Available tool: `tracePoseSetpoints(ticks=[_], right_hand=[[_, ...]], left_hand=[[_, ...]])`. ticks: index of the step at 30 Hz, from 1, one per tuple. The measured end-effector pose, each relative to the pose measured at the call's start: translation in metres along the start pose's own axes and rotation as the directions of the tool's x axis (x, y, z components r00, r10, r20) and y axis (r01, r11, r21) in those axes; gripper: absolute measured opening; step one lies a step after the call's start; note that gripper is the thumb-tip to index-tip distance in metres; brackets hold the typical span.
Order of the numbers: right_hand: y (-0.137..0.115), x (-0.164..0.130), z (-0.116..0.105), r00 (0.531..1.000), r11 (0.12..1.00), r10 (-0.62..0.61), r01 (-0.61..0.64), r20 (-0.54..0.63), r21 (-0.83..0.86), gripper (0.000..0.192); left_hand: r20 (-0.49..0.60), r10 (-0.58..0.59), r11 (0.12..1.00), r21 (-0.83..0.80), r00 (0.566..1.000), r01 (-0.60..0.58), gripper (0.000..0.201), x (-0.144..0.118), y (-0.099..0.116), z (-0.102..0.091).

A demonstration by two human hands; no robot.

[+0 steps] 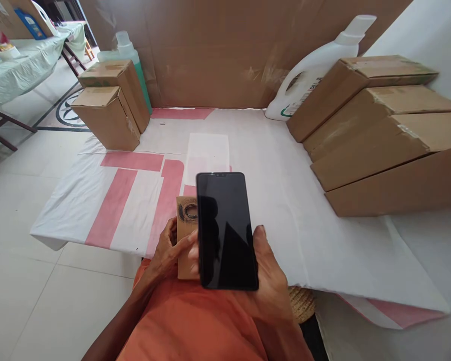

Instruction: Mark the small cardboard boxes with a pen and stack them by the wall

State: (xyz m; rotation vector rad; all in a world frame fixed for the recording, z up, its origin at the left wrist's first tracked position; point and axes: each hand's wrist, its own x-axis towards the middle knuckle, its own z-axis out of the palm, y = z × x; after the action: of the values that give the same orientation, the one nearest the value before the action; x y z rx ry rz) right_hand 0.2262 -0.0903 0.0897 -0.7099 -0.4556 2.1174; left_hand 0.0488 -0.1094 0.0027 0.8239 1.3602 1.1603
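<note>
1. Close before the person's lap, at the near edge of the low table (323, 250) covered in white sheeting with pink bands, both hands are occupied.
2. Right hand (272, 281): its grip is closed around a black flat smartphone with a dark, unlit screen (225, 230), held upright from below and the right side, thumb tip at the right edge.
3. Left hand (169, 250): its grip clasps a small brown cardboard box with a dark ring print on its face (186, 220), fingers (190, 239) curled across the front. The box stands partly hidden behind the phone's left edge; whether the two touch cannot be told.
4. Progress, as judged: phone and box are separate items in separate hands, so the phone is not inside the box. Whether the box is open or sealed cannot be seen. No packing, wrapping or labelling shows on either item.
5. On the sheet just beyond the hands lies a white flat paper-like pouch (207, 153), untouched.
6. At the left rear stand two stacked brown cardboard cartons (110, 105) before a green-tinted plastic bottle (130, 50). At the right lean four long brown cardboard cartons (379, 135), with a white plastic detergent jug (315, 65) behind them.
7. A brown cardboard screen (229, 50) closes the far side.
</note>
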Motion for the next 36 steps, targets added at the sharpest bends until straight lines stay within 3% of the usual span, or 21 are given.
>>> tracePoseSetpoints(ticks=[4,8,10,13,16,21,24,31,33,36], right_hand=[[-0.013,0.021,-0.054,0.964,0.972,-0.165,0.123,-0.208,-0.201,0.062],[-0.035,0.037,-0.112,0.839,0.889,-0.339,0.137,-0.426,-0.437,0.061],[-0.042,0.043,-0.132,0.798,0.841,-0.393,0.11,-0.457,-0.53,0.062],[-0.047,0.051,-0.151,0.791,0.783,-0.424,0.075,-0.442,-0.618,0.063],[-0.049,0.058,-0.163,0.773,0.696,-0.473,0.033,-0.423,-0.718,0.06],[-0.055,0.059,-0.175,0.675,0.464,-0.621,-0.091,-0.397,-0.881,0.051],[-0.055,0.055,-0.176,0.648,0.337,-0.676,-0.151,-0.35,-0.93,0.05],[-0.035,0.045,-0.151,0.578,0.179,-0.785,-0.132,-0.222,-0.975,0.086],[-0.027,0.038,-0.136,0.609,0.241,-0.759,-0.068,-0.231,-0.968,0.082],[-0.014,0.024,-0.118,0.811,0.627,-0.507,0.116,-0.291,-0.77,0.071]], left_hand=[[0.012,-0.027,0.999,-0.037,1.0,0.027,0.073,0.001,-0.005,-0.005],[-0.042,-0.019,0.999,-0.036,0.999,0.018,0.08,0.003,-0.005,-0.007],[-0.035,-0.026,1.0,-0.019,0.999,0.025,0.081,0.004,-0.004,-0.008],[-0.036,-0.044,0.999,0.018,0.998,0.045,0.088,0.006,-0.003,-0.01],[-0.069,-0.061,0.996,0.054,0.996,0.065,0.093,0.007,0.0,-0.014],[-0.084,-0.046,0.994,0.098,0.995,0.054,0.088,0.003,0.005,-0.02],[-0.087,-0.035,0.992,0.116,0.996,0.045,0.089,0.001,0.004,-0.023],[-0.063,-0.029,0.999,0.041,0.998,0.032,0.082,-0.001,0.004,-0.032],[-0.048,-0.012,1.0,0.017,0.999,0.013,0.082,-0.002,0.004,-0.034],[-0.02,0.025,0.999,-0.02,0.999,-0.025,0.083,-0.007,-0.002,-0.034]])
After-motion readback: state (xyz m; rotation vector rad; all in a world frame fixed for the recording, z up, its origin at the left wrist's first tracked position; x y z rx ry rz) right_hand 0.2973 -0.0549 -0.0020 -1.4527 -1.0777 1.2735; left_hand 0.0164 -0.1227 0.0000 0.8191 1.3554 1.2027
